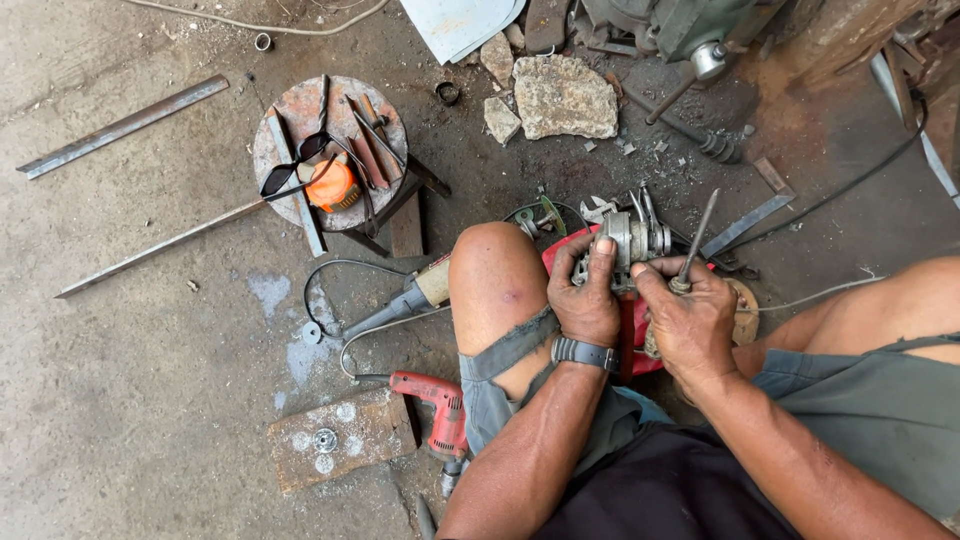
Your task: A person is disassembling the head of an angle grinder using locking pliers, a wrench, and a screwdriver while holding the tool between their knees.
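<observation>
My left hand (587,295) grips a small grey metal machine part (632,240) and steadies it over a red tray (560,255) between my knees. A dark watch sits on that wrist. My right hand (690,320) is closed around the handle of a thin metal tool (697,235), a screwdriver or rod, whose shaft points up and away beside the part. Pliers and small metal bits lie just beyond the part.
A round rusty stool (290,115) holds sunglasses (295,165), an orange item (332,187) and several rods. A red power drill (432,400) and an angle grinder (405,300) lie by my left knee. Long steel bars (120,127), stones (565,97) and a wood block (340,437) are on the concrete.
</observation>
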